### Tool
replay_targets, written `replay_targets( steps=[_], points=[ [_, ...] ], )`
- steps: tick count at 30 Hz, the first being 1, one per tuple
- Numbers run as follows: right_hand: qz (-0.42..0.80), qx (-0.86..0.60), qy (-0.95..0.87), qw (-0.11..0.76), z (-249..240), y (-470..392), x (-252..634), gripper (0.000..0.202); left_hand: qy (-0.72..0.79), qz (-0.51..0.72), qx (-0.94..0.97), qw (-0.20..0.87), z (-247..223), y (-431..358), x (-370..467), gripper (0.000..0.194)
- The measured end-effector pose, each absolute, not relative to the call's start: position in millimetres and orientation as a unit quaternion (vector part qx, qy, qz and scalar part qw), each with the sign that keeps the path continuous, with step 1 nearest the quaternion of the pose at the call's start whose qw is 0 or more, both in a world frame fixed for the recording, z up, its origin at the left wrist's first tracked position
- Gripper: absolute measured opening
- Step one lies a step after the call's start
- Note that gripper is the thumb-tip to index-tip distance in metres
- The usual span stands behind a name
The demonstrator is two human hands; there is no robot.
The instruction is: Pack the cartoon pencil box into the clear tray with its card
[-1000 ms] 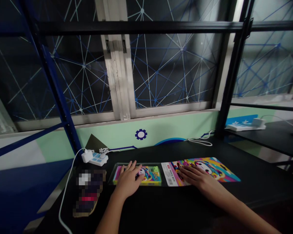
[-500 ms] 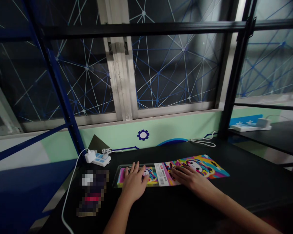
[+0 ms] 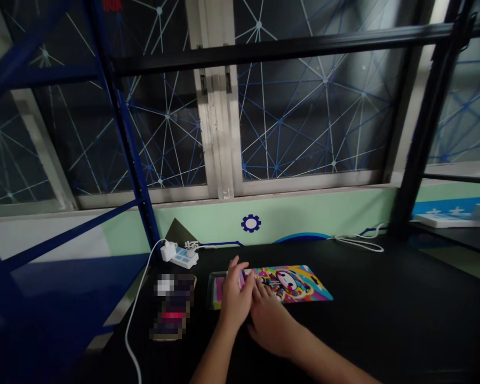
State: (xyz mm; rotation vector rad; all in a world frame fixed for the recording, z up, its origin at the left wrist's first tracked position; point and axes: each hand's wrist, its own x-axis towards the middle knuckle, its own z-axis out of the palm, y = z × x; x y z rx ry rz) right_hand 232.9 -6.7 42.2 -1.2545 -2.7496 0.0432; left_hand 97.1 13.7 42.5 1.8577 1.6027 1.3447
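Note:
A colourful printed card with a cartoon figure lies on the black table, joined at its left to a clear case with a pink print showing inside. My left hand rests over the right part of the case, its fingers extended upward and slightly apart. Right beside it, my right hand lies on the left part of the card, fingers stretched out toward the left hand's thumb. The two hands touch or nearly touch and cover the middle, where card and case meet.
A pixelated flat object lies left of the case. Behind it is a white power strip with a plug and a cable running down. A loose white cable lies at the back right of the black table.
My right hand has slid left along the card to meet my left hand, uncovering the cartoon figure. The view has turned left, so the scene sits farther right.

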Motion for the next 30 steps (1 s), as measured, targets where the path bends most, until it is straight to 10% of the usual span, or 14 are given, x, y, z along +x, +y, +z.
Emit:
replay_targets(
  steps=[7,14,19,26,30],
  points=[
    [-0.036,-0.457,-0.875,0.158,10,3,267,0.075,0.582,0.619,0.514,0.115,21,-30,39,0.036],
    [-0.072,-0.596,-0.715,0.358,-38,8,372,0.066,0.573,0.617,0.399,0.362,-13,-62,17,0.06],
    [0.09,-0.628,-0.685,0.358,-19,11,353,0.069,0.541,0.631,0.397,0.389,-11,-62,16,0.064],
    [-0.111,-0.567,-0.733,0.359,-34,-10,288,0.056,0.507,0.639,0.42,0.398,-15,-64,14,0.068],
    [0.025,-0.6,-0.69,0.405,-33,-9,308,0.059,0.53,0.629,0.417,0.387,-14,-64,14,0.075]
  ],
)
